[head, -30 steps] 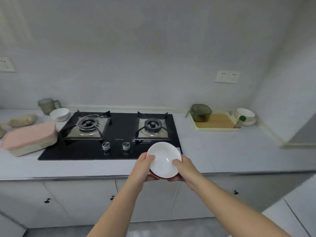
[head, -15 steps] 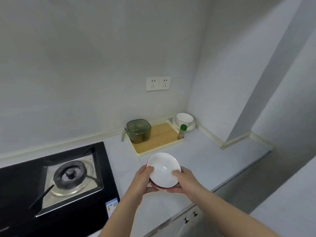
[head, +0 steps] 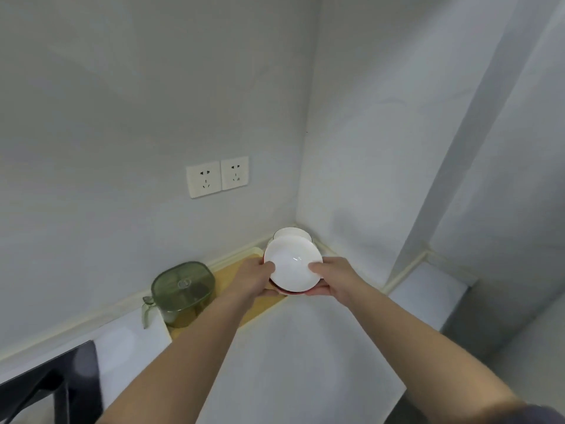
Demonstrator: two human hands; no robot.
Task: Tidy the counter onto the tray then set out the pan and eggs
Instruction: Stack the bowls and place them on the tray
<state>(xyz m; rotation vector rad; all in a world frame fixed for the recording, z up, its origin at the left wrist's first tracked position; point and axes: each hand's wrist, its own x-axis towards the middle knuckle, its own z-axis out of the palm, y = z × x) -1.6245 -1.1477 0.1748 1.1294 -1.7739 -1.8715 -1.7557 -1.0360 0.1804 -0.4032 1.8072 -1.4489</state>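
Now — left hand (head: 253, 278), right hand (head: 335, 278) hold bowl (head: 292, 263).

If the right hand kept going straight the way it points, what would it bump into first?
Likely the white corner bowl: the right hand points that way, and the held bowl would touch it first. Depth is unclear, so it may pass above.

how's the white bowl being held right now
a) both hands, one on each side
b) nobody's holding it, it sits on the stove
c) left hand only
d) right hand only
a: the left hand and the right hand each grip an opposite side of the white bowl, with a thumb over its rim.
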